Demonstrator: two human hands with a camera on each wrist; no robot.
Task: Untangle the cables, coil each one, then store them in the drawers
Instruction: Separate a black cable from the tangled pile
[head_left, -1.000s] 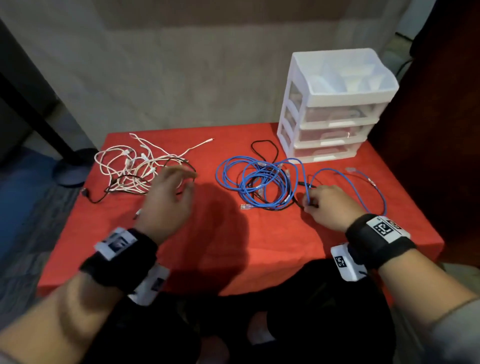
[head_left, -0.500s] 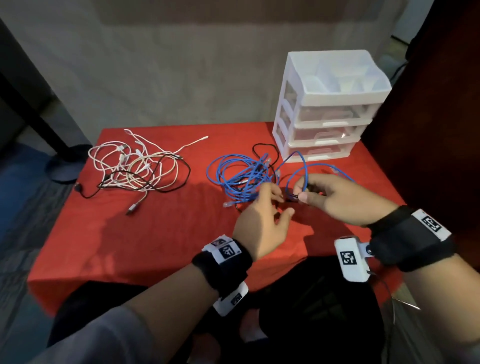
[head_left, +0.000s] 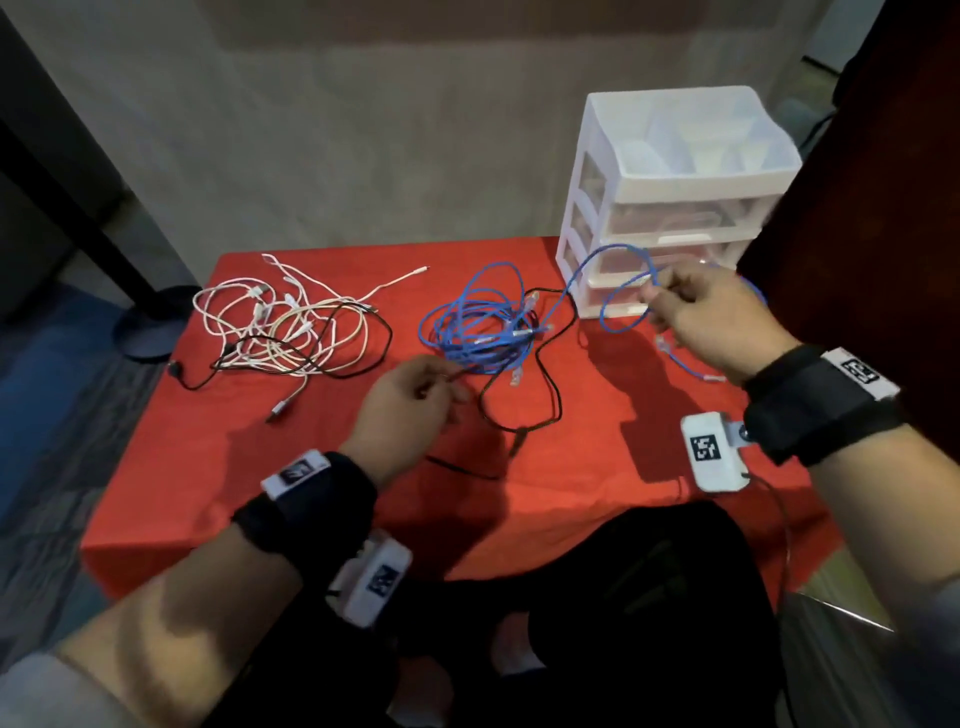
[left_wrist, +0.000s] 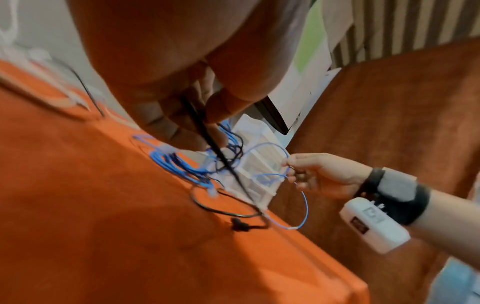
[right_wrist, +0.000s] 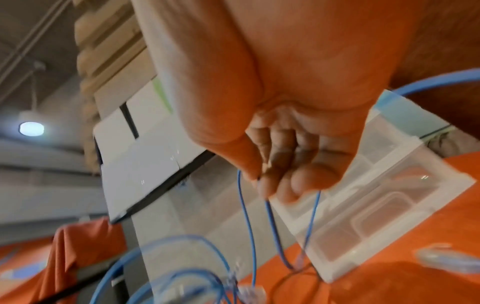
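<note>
A tangle of blue cable (head_left: 480, 327) lies mid-table on the red cloth. My left hand (head_left: 448, 383) is just in front of it and pinches a thin black cable (head_left: 545, 384) between thumb and fingers (left_wrist: 207, 115); that cable snakes out of the blue tangle over the cloth. My right hand (head_left: 655, 300) is raised in front of the white drawer unit (head_left: 675, 182) and pinches loops of blue cable (right_wrist: 249, 216) that run back to the tangle. One blue end with a clear plug (head_left: 662, 344) hangs below that hand. All drawers are closed.
A separate tangle of white cables with one black cable (head_left: 283, 325) lies at the table's left back. The red table (head_left: 260, 493) drops off at its front edge near my lap. A dark panel (head_left: 857, 156) stands close to the right of the drawers.
My hands have drawn apart: the left pulled back and to the left with the black cable, and the right rose and moved right toward the drawers with blue loops.
</note>
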